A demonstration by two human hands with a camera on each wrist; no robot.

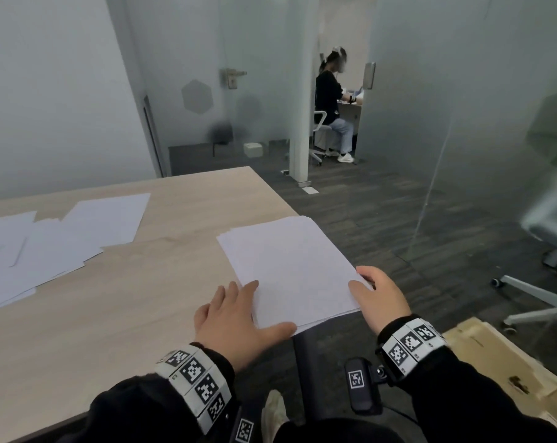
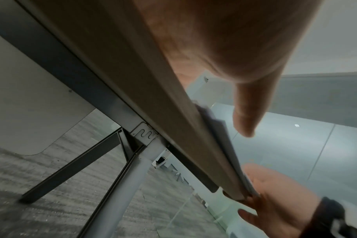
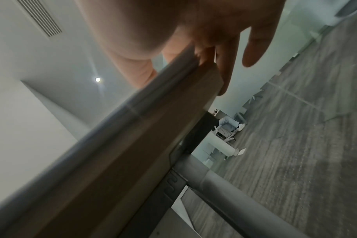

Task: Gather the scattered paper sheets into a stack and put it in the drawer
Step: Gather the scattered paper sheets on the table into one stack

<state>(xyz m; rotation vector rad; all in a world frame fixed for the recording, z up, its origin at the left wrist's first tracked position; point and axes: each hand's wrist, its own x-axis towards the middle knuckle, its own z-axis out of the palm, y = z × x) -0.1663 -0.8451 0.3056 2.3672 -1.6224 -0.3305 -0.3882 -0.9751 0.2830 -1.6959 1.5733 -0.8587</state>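
Paper stack at tabletop corner, flat left hand atop, right hand pinching its edge.

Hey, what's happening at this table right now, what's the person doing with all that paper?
A person is squaring up a stack of white paper at the corner of a wooden table. The left hand lies flat on the stack's near left corner, and the right hand holds its right edge. More loose sheets lie scattered further left, not yet gathered. No drawer shows in these views.
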